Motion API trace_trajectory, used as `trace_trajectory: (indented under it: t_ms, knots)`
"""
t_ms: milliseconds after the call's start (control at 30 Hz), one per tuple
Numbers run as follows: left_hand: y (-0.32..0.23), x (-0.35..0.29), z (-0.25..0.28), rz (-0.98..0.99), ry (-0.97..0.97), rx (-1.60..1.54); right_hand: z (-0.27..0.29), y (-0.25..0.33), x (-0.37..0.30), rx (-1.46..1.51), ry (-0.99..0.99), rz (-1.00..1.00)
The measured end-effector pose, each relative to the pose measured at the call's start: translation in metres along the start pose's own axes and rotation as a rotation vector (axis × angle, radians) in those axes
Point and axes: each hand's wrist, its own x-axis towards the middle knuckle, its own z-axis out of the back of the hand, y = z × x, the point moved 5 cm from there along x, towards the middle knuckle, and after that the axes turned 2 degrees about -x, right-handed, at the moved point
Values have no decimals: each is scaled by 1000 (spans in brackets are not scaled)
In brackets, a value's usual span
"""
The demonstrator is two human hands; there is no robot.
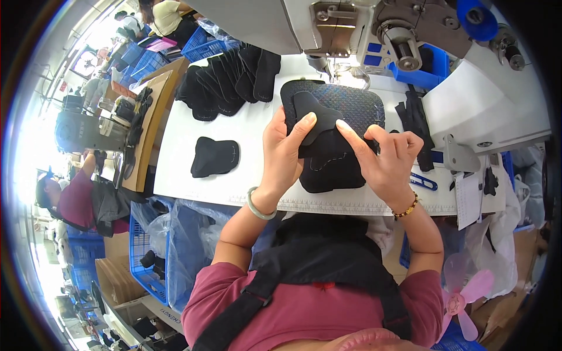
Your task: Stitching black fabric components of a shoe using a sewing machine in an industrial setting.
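Observation:
In front of the sewing machine [332, 29] I hold up a black textured fabric panel [360, 102] with rounded corners. A smaller, smooth dark grey shaped piece [316, 105] lies on top of it. My left hand [284, 140] grips both at their left side, thumb pressed on the grey piece. My right hand [389, 155] is at the panel's lower right, one digit stretched to the grey piece's edge, other fingers curled near the panel's edge. What lies under those fingers is partly hidden. Black stitched pieces [332, 175] lie below the panel on the white table [257, 146].
A fanned pile of black pieces [222, 85] lies at the back left, with a single black piece [215, 157] nearer. Black strips [417, 126] and a blue-handled tool [424, 181] lie at right. A blue crate [149, 266] stands lower left, a pink fan [456, 303] lower right.

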Motion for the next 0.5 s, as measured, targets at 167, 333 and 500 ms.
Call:
trace_trajectory:
  t_ms: [167, 333, 500]
  knots:
    - [-2, 4, -3, -22, -16, -20, -2, -2, 5, -17, 9, 12]
    - [-1, 6, -1, -35, -13, -24, -5, -3, 7, -10, 26, 3]
    - [-10, 19, 0, -16, -11, 14, -4, -3, 22, -17, 20, 26]
